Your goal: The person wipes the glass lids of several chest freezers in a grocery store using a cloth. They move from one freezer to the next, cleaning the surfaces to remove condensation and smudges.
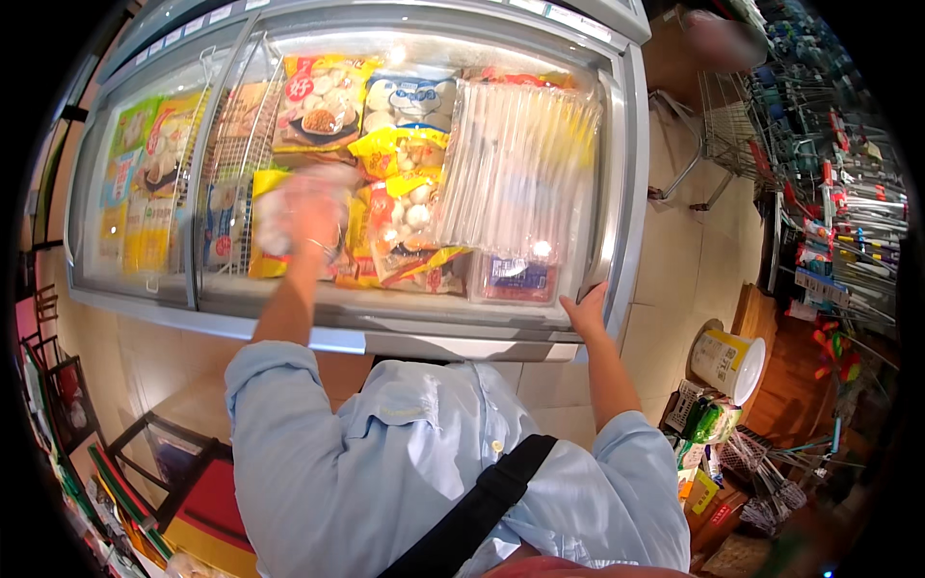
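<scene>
My left hand [318,206], blurred, is inside a chest freezer [405,318], over a yellow and clear bag of white frozen food [271,217]; whether it grips anything cannot be told. My right hand [587,309] is at the near right corner, thumb and fingers around the end of the metal edge bar of the freezer's lid [605,246]. Between the hands lie bags of round white frozen balls [415,209] and a large clear ribbed pack [517,159]. A clear tray with a blue label [514,278] lies nearest my right hand. Farther back is another bag of white balls [325,94].
White wire dividers [249,159] stand in the freezer's left part. Beyond its right side are a shopping cart [730,130], a partly visible person [672,58] and hanging tools on racks. A white and yellow bucket [726,361] stands lower right. Dark-framed furniture [173,462] is lower left.
</scene>
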The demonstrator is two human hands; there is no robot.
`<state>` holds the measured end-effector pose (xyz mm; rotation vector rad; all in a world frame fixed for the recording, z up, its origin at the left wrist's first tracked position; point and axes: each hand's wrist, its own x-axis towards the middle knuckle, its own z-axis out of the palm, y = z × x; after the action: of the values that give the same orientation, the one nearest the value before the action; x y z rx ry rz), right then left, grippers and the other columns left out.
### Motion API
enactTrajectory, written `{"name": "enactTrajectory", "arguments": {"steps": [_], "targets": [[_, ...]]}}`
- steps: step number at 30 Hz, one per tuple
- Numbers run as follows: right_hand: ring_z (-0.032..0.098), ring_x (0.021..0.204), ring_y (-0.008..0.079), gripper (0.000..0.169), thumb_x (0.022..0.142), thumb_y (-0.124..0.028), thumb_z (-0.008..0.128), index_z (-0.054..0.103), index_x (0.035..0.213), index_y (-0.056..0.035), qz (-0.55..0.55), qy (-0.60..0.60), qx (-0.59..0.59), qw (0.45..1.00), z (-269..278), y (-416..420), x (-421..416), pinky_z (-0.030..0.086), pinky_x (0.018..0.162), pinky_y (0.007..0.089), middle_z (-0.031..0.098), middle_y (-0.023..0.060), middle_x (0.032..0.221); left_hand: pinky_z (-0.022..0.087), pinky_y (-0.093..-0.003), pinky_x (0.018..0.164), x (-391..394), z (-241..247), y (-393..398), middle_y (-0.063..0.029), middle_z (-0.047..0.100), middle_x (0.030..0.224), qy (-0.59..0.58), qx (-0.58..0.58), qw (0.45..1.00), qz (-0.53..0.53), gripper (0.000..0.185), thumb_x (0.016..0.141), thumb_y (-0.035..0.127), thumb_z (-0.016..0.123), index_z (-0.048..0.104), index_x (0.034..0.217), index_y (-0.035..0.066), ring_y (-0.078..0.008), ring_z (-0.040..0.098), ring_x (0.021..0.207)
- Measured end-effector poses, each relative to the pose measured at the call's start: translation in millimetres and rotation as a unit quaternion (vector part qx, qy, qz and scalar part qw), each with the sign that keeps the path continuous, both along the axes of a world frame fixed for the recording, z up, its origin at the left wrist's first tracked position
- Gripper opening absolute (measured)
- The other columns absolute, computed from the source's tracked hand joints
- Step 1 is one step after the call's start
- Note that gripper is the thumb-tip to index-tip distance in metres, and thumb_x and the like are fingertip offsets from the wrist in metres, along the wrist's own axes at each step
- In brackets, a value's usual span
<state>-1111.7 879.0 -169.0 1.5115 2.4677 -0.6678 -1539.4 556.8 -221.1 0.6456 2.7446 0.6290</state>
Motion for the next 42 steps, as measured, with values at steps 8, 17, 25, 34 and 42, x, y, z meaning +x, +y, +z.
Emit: {"name": "enactTrajectory", "arguments": {"steps": [8,17,25,34,42], "targets": [[0.017,0.128,0.0368,0.107,0.068,-0.030,0.069,-0.009,0.131,0.0088,0.008,-0.002,-0.149,0.989,22,7,2,0.022,0.103,0.0344,0.007,0.0278,0.138,0.018,-0.0701,0.089,-148,-20,103,-0.0050,0.023,0.140,0.104,-0.133,0.973,0.159,0.046,0.085,0.037,0.040,0.031,0.130,0.031,-0.0331,0.023,0.126],[0.039,0.115,0.0379,0.102,0.065,-0.028,0.070,0.002,0.131,0.0094,0.027,-0.017,-0.145,0.989,33,10,-6,0.034,0.094,0.0370,0.029,0.0278,0.130,0.003,-0.0629,0.098,105,61,369,-0.0033,0.009,0.145,0.057,-0.144,0.914,-0.374,0.050,0.086,0.039,0.034,0.022,0.134,0.035,-0.0366,0.007,0.131],[0.041,0.114,0.0381,0.106,0.064,-0.032,0.070,0.000,0.131,0.0096,0.092,-0.022,-0.129,0.987,21,19,20,0.036,0.094,0.0357,0.033,0.0297,0.127,0.009,-0.0634,0.097,273,53,310,-0.0092,0.025,0.138,0.079,-0.104,0.806,-0.577,0.040,0.082,0.028,0.046,0.048,0.120,0.016,-0.0382,0.010,0.130],[0.039,0.117,0.0337,0.083,0.070,-0.028,0.065,0.020,0.131,0.0044,0.249,0.028,-0.128,0.960,6,30,58,0.033,0.096,0.0346,0.037,0.0250,0.127,0.010,-0.0657,0.095,286,52,208,-0.0062,0.005,0.144,0.033,-0.138,0.931,-0.336,0.057,0.082,0.042,0.044,0.025,0.134,0.030,-0.0383,0.005,0.130],[0.043,0.114,0.0294,0.068,0.075,-0.022,0.060,0.027,0.130,0.0007,0.166,0.178,-0.174,0.954,16,80,259,0.036,0.093,0.0352,0.041,0.0215,0.125,0.011,-0.0554,0.101,308,54,99,-0.0077,-0.006,0.145,-0.134,-0.243,0.959,0.065,0.073,0.079,0.053,0.043,0.005,0.138,0.032,-0.0377,0.000,0.131]]}}
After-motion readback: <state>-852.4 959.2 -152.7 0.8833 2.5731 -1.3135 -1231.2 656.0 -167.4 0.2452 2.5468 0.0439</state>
